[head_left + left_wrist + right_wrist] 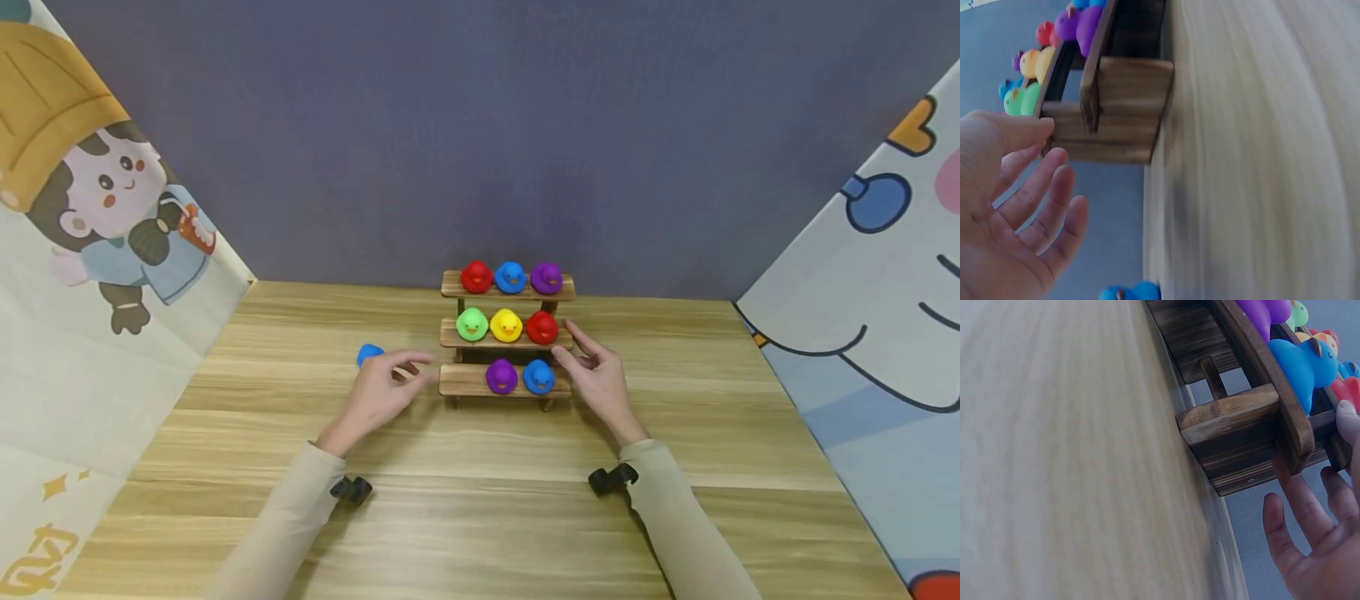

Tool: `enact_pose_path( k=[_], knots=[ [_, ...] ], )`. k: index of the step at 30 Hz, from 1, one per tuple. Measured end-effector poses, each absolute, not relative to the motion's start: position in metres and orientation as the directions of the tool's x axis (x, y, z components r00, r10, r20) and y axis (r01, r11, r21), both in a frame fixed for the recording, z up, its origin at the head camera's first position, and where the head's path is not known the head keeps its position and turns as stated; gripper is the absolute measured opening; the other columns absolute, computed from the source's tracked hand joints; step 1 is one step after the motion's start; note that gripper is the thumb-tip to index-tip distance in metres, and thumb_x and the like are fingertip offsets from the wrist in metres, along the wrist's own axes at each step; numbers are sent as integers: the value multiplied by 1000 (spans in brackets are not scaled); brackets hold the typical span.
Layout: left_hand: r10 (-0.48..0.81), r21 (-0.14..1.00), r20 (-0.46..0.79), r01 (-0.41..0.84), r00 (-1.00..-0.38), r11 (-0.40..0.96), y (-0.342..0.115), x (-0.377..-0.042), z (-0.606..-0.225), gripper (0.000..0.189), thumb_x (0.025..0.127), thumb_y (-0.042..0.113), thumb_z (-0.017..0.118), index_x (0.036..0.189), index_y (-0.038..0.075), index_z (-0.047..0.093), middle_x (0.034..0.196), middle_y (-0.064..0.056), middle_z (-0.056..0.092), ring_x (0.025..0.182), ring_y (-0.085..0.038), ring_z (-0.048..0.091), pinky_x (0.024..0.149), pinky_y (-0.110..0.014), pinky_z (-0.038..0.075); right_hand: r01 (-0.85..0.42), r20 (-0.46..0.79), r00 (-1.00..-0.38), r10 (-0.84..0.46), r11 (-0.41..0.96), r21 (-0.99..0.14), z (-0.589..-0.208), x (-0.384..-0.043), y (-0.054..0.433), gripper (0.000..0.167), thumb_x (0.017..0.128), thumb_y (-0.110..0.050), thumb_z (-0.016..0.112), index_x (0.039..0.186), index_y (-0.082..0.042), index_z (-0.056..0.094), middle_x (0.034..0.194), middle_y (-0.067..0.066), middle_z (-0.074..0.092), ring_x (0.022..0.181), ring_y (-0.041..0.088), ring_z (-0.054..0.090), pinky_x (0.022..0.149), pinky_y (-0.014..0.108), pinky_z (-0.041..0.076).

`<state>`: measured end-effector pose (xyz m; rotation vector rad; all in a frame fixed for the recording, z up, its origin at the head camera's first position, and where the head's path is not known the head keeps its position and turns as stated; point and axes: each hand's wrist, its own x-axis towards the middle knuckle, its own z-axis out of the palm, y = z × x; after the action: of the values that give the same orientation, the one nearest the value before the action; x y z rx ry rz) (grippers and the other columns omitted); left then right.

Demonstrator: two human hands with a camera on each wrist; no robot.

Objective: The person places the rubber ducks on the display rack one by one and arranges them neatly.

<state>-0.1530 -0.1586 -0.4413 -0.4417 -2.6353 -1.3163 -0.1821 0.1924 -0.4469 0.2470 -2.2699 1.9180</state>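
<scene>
A wooden three-tier stand [467, 382] holds small rubber ducks. Red, blue and purple ducks sit on top; a green duck [472, 325], a yellow duck [506, 326] and a red duck [542, 327] fill the middle. On the bottom tier are a purple duck [502, 377] and a blue duck [538, 377]. My right hand [600, 379], fingers spread, is at the right end of the middle tier, its thumb close to the red duck. Beside the stand's left end, my left hand [382, 390] has loosely bent fingers around nothing; its thumb appears near the stand in the left wrist view.
Another blue duck [370, 353] lies on the wooden table [465, 517] behind my left hand, partly hidden by it. A grey-blue panel [480, 150] stands behind the stand. Cartoon-printed panels flank the table on the left [45, 333] and right [892, 333].
</scene>
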Motion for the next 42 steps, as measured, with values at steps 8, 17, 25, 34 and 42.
enact_pose_path(
  k=[8,17,25,34,42],
  knots=[
    [139,746,248,281,-959,604,-179,-151,-446,24,97,14,78,119,7,80,111,-9,81,93,-21,74,78,-29,64,-227,226,-974,-25,138,-964,-443,-180,192,55,99,-6,75,150,2,57,155,22,53,70,3,75,46,13,38],
    [92,739,254,255,-963,624,-196,-148,-450,24,95,11,79,118,3,79,106,-11,79,93,-23,74,81,-28,63,-230,228,-973,-32,142,-963,-443,-179,192,55,100,-7,75,151,1,56,156,22,53,67,2,74,45,13,36],
    [32,747,288,246,-957,618,-211,-152,-453,22,94,7,80,115,1,80,102,-14,79,90,-20,73,75,-18,60,-247,246,-969,-21,147,-958,-470,-194,199,55,99,-8,76,152,-7,58,157,15,55,64,-1,71,44,14,35],
    [-3,708,316,233,-949,666,-224,-155,-453,22,92,7,81,115,4,80,116,-16,79,89,-26,75,72,-13,57,-229,227,-973,-29,149,-962,-451,-184,194,55,100,-6,75,151,2,55,156,21,53,78,0,77,47,12,39],
    [-18,686,222,143,-975,714,-230,-159,-451,30,94,13,81,123,7,77,124,-18,76,95,-33,76,76,-33,62,-249,248,-968,-28,145,-957,-471,-195,199,56,100,-6,75,152,-3,56,157,19,52,83,-4,76,46,13,39]
  ],
)
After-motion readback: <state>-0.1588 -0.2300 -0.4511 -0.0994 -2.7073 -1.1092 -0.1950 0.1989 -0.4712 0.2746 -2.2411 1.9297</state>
